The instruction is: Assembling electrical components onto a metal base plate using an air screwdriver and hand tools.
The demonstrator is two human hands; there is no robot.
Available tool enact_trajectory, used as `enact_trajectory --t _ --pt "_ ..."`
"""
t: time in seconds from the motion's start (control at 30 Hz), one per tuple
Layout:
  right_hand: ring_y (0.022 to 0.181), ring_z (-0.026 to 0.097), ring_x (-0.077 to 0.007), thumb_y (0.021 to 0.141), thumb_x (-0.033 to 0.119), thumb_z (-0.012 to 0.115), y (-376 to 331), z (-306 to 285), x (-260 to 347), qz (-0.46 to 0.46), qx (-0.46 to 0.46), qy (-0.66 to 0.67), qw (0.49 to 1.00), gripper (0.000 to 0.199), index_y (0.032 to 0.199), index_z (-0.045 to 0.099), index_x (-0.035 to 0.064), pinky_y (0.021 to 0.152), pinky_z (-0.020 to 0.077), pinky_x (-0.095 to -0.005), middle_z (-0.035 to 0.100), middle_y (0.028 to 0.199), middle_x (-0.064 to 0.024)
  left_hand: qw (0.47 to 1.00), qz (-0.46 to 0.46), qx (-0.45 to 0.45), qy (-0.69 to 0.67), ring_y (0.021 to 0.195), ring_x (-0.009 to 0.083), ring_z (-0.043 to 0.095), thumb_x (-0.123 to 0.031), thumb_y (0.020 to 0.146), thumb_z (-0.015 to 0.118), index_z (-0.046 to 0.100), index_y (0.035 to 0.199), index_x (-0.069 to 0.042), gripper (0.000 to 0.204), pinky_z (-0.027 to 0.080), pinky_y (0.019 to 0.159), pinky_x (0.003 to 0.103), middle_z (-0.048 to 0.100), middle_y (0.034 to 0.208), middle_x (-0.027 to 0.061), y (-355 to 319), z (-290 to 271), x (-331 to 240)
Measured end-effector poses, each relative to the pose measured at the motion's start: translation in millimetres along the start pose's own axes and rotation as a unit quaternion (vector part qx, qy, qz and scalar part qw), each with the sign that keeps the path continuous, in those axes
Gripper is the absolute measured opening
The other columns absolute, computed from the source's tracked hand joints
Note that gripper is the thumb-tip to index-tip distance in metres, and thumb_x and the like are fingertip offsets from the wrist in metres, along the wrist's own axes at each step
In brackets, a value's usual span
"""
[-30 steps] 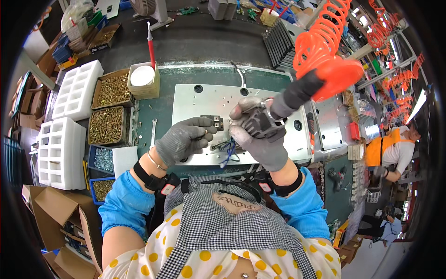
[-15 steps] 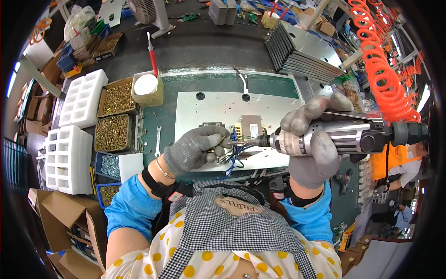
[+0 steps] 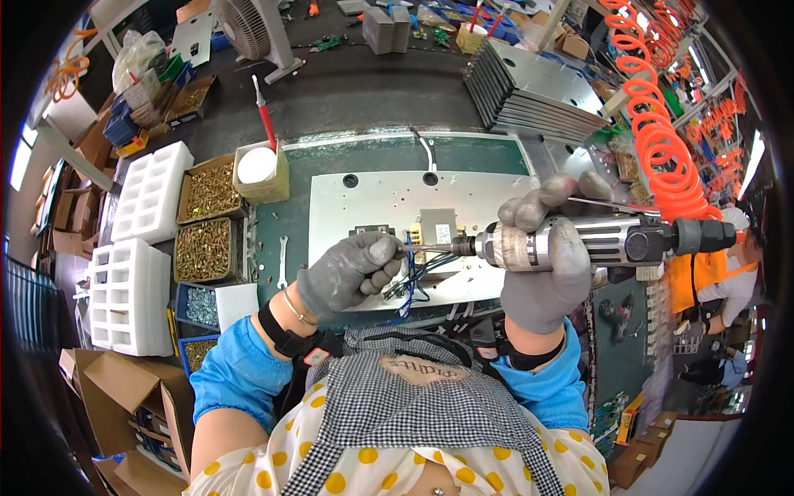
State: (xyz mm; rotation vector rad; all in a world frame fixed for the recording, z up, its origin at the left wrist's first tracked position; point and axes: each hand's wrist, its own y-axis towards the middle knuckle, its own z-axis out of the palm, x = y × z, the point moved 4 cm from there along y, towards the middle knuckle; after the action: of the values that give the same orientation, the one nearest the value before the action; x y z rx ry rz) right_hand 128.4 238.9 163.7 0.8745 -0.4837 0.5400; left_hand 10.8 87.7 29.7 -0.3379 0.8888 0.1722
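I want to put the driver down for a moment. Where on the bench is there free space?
The green mat is bare between the cup box and the metal plate; only a small wrench lies there. The plate's upper left part is also bare. The middle is crowded: left hand, wires, right hand holding the driver.

Bright, even overhead light fills the scene, with hardly any hard shadow; only a soft one lies under the gloved hands on the pale metal plate, which gives off a mild sheen. A window at the left edge is blown out white. The centre is sharp. Strong fisheye bending curves the bench edge and squeezes the rim, which ends in a black border. A person in orange at right is smeared and soft.
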Motion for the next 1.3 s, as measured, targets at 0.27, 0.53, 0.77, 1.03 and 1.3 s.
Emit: enact_trajectory --t 0.27,0.53,0.77,1.03,1.3 --pt "0.085 0.059 -0.0157 0.088 0.004 0.05 0.8 -11.7 0.1 0.021 -0.127 -0.066 0.99 0.041 0.128 0.045 0.011 0.084 0.0502 -0.0407 0.059 0.109 -0.0067 0.995 0.036 -0.084 0.029 0.058 0.0021 0.044 -0.044 0.093 0.062 0.06 0.098 0.0 0.044 0.038 0.052 0.015 0.056 0.075 -0.0006 0.2 3.6 2.2" --pt "0.083 0.057 -0.0137 0.091 0.011 0.054 8.5 -35.4 -16.4 0.078 -0.227 -0.085 0.967 0.036 0.125 0.045 0.0086 0.084 0.0492 -0.0404 0.058 0.105 -0.008 0.929 0.158 -0.094 0.322 0.083 0.0099 0.062 -0.012 0.077 0.075 0.065 0.114 0.002 0.04 0.051 0.077 0.024 0.067 0.091 0.0083 -5.1 6.4 -12.8" --pt "0.084 0.062 -0.0178 0.085 -0.001 0.059 28.4 -12.7 -42.0 0.058 -0.101 -0.182 0.976 0.045 0.127 0.047 0.0106 0.07 0.0529 -0.0318 0.059 0.109 -0.0073 0.955 -0.006 -0.16 0.249 0.077 0.0097 0.055 -0.006 0.075 0.073 0.036 0.139 0.011 0.076 0.046 0.075 0.023 0.056 0.081 0.0012 -3.3 -39.6 -22.3" --pt "0.086 0.064 -0.0158 0.078 -0.007 0.067 27.6 -14.3 -101.3 0.21 -0.016 -0.257 0.943 0.053 0.125 0.046 0.0037 0.071 0.0552 -0.0277 0.059 0.108 -0.0116 0.979 -0.005 -0.191 -0.07 0.095 0.0135 0.056 0.0 0.086 0.054 0.041 0.134 0.005 0.05 0.049 0.084 0.026 0.055 0.114 0.0084 -16.9 -88.3 -8.2" --pt "0.087 0.063 -0.0148 0.077 -0.007 0.068 19.1 -21.5 -106.6 0.218 0.02 -0.309 0.925 0.047 0.117 0.047 0.0031 0.081 0.0539 -0.0306 0.059 0.104 -0.0088 0.974 -0.03 -0.146 -0.172 0.098 0.0149 0.059 0.002 0.088 0.049 0.047 0.127 0.003 0.039 0.052 0.082 0.025 0.054 0.127 0.0144 -13.6 -97.8 -5.3"
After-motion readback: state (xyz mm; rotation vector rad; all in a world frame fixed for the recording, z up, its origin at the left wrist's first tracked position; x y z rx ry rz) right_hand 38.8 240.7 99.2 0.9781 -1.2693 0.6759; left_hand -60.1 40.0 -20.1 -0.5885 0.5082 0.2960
